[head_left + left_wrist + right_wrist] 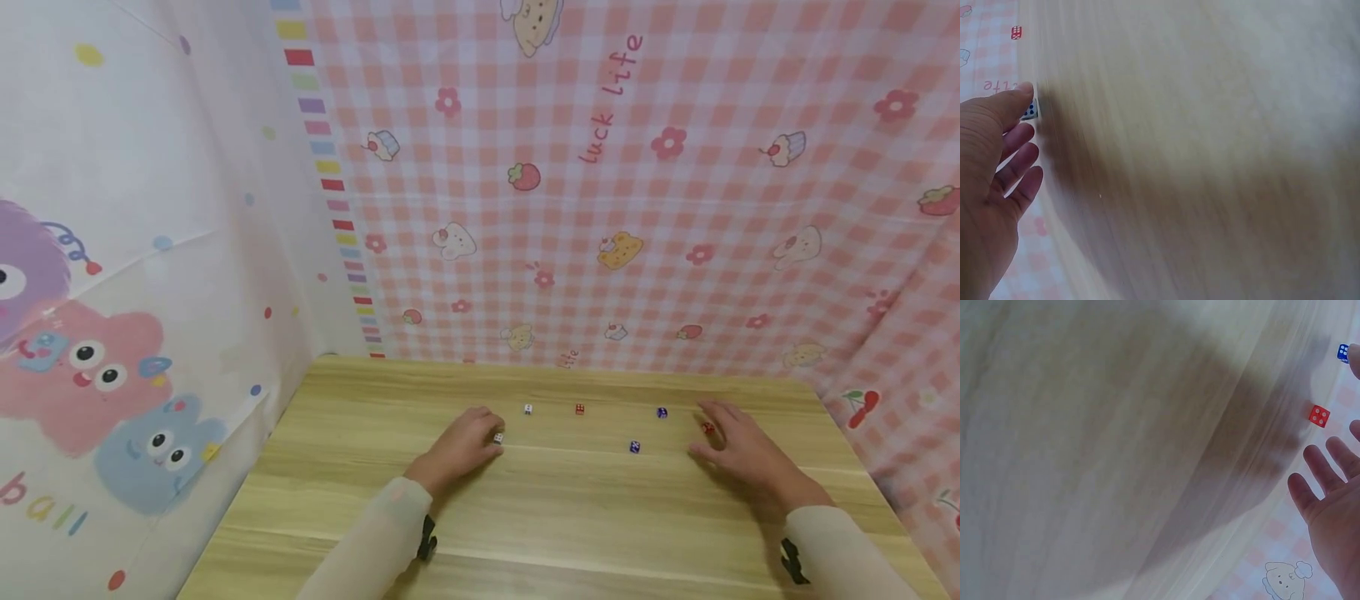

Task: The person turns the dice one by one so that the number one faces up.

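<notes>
Nearest are 2 cream sleeves (367, 542), each with a black fitting (427, 537) at the underside of the wrist, reaching over a pale wood-grain tabletop (540, 525). The nearer blue die (635, 447), with white pips, lies between the 2 hands, closer to the right. A little farther back, the left hand (461, 442) grasps the near white die (498, 437), pinching it between thumb and forefinger; in the left wrist view the thumb covers part of it, and the other 3 fingers are loosely bent. The right hand (742, 450) is released, its thumb and fingers apart around the near red die (708, 427), which rests on the wood with 4 white pips showing in the right wrist view. Beyond, left to right, lie the far white die (528, 409), the far red die (580, 409) with 6 pips showing, and the far blue die (662, 412), all well apart. Farthest, behind the tabletop's back edge, hangs a pink-and-white checked cloth (562, 200) lettered "luck life"; a white cloth (127, 150) with 3 cartoon creatures hangs at the left.
</notes>
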Tool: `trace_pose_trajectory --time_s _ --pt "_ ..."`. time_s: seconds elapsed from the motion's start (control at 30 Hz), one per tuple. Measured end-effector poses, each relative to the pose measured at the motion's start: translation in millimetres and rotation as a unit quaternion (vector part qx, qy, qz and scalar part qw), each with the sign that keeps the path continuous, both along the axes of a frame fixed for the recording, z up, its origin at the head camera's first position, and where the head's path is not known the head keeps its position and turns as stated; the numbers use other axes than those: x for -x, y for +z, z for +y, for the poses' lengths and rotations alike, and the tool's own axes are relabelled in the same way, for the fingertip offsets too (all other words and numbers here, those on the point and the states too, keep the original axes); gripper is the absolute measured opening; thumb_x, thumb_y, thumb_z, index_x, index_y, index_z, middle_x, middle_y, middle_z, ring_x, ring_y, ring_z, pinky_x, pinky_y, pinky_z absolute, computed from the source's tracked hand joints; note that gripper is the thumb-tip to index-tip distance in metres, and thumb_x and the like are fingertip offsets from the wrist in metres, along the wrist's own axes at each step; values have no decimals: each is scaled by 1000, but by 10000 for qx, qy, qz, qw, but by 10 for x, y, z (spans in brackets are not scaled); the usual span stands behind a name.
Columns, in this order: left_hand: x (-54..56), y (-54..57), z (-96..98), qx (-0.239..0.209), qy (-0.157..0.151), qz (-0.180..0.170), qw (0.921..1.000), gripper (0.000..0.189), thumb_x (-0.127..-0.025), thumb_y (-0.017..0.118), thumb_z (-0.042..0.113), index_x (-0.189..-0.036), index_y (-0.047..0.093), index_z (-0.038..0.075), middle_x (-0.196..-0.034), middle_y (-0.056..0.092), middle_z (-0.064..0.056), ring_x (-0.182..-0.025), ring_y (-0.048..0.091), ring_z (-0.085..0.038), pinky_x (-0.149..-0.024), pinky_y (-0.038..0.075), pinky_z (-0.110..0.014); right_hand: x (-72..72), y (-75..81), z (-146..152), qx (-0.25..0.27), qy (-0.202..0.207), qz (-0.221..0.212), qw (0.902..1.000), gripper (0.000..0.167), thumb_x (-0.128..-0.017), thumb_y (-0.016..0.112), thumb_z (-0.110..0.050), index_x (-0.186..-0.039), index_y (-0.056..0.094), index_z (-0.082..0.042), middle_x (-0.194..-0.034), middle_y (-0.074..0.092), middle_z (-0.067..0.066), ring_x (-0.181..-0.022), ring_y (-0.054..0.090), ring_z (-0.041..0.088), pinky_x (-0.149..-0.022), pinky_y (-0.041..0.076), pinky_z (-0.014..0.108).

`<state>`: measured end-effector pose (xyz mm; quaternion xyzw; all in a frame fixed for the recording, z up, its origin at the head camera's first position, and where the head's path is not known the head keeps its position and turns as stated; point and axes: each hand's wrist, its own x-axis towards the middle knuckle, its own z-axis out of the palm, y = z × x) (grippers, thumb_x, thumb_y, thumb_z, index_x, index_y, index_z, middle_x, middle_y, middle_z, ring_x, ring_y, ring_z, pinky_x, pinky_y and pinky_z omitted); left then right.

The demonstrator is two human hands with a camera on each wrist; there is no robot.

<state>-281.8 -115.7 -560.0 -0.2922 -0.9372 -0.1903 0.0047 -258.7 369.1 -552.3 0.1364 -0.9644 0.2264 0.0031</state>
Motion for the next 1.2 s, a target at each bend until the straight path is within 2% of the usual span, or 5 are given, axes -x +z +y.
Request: trace_pose_trajectory --time_s 0.37,0.67,0.77,0.93,1.2 --pt "11 -27 53 93 107 28 9999 13 -95 76 20 -105 72 12 -106 65 0 -101 60 -17 -93 53 -33 12 19 35 147 36 -62 9999 81 -95 74 -42 -151 40 7 -150 43 34 -137 38 57 -108 32 73" --pt "18 -21 52 121 150 73 9998 6 -95 76 18 -98 74 13 -100 64 1 -96 59 -16 -88 53 -32 23 3 102 166 130 188 9996 61 -95 74 -24 -141 51 10 -136 55 34 -126 50 55 -102 40 69" --pt "16 -10 57 88 178 12 9998 6 -95 76 18 -98 75 13 -100 64 1 -96 59 -16 -88 54 -32 44 -27 126 155 172 382 9990 49 -95 75 -17 -132 58 9 -127 62 29 -117 58 49 -98 46 64" --pt "8 14 65 59 209 -42 9998 7 -95 76 19 -98 75 12 -100 64 1 -97 59 -17 -89 54 -32 79 -46 141 297 172 381 9987 32 -94 74 -6 -122 64 6 -115 67 22 -102 70 38 -87 56 50" --pt "13 -6 62 29 234 -51 9997 7 -95 76 19 -98 75 13 -99 63 1 -96 58 -17 -88 53 -32 94 -45 139 295 69 410 9987 23 -93 72 -2 -115 68 -1 -109 71 15 -97 72 33 -82 57 43"
